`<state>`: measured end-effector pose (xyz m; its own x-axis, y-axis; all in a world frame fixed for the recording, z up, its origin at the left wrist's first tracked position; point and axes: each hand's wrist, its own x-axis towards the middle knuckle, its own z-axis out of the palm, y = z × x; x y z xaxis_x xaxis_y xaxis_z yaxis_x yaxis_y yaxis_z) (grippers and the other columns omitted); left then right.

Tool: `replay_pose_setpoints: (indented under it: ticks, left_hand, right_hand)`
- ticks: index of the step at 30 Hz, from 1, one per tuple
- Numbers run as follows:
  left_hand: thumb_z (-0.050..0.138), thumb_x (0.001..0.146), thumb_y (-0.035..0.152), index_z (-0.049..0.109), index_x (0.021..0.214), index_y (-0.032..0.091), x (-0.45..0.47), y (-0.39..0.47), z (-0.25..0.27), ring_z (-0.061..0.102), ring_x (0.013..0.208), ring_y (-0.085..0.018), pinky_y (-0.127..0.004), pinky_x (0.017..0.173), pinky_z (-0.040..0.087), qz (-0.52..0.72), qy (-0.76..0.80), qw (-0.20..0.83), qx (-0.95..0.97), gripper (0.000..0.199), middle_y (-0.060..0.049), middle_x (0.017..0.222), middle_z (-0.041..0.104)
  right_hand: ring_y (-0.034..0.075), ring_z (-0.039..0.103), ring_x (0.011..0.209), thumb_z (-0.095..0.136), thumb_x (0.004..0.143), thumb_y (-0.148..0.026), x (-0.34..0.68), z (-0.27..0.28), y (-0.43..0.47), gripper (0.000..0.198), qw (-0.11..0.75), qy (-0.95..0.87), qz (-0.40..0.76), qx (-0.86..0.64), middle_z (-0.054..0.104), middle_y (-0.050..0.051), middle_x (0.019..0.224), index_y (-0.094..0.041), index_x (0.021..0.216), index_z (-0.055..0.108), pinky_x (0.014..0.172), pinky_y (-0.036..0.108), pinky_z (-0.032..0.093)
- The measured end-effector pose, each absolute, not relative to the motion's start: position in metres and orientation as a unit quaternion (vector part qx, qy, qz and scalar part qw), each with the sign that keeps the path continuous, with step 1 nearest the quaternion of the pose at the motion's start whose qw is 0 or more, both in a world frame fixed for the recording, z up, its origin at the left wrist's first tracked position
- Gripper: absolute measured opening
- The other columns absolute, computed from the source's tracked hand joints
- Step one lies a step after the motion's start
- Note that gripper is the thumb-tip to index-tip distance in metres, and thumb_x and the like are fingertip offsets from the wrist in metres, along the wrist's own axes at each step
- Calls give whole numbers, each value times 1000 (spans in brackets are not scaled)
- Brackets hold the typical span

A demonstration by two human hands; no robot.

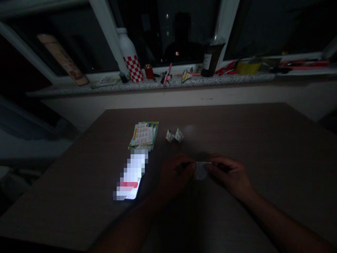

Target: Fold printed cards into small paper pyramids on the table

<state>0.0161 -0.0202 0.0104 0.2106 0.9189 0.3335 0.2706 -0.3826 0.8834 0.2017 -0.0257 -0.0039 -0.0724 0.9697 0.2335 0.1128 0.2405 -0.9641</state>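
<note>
A small piece of printed paper (201,171) is pinched between my two hands, just above the table. My left hand (177,174) grips its left edge between thumb and fingers. On the other side, my right hand (231,175) has its thumb and fingers closed on the upper right edge. Beyond the hands stand two small folded paper shapes (179,135), side by side with pointed tops. Left of them lies a stack of printed paper sheets (143,136). Nearer to me, a phone (133,175) with a lit, blurred-out screen lies beside my left hand. Dim light hides finer folds.
The brown table (237,126) ends at a wall below a granite windowsill (158,84). On the sill are a white bottle with red checks (133,65), a red-brown jar (149,72), a dark labelled container (209,63), a tall tan tube (63,59) and several red pens.
</note>
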Motion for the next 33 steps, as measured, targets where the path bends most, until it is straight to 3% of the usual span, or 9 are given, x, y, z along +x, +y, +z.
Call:
replay_pose_setpoints:
  ticks: [21, 33]
  left_hand:
    - [59, 82, 20, 64, 81, 17, 14, -20, 7, 59, 74, -13, -24, 67, 46, 475, 397, 320, 717, 6, -2, 79, 63]
    - [60, 81, 20, 65, 79, 17, 16, -22, 5, 59, 76, -15, -26, 69, 46, 488, 402, 325, 703, 7, -3, 79, 63]
  right_hand:
    - [18, 66, 71, 71, 74, -24, 205, -4, -27, 7, 520, -617, 398, -436, 71, 3, 79, -24, 81, 72, 64, 28, 54]
    - [17, 66, 71, 69, 75, -18, 204, 1, -27, 6, 545, -654, 327, -410, 72, 4, 77, -22, 77, 72, 64, 28, 54]
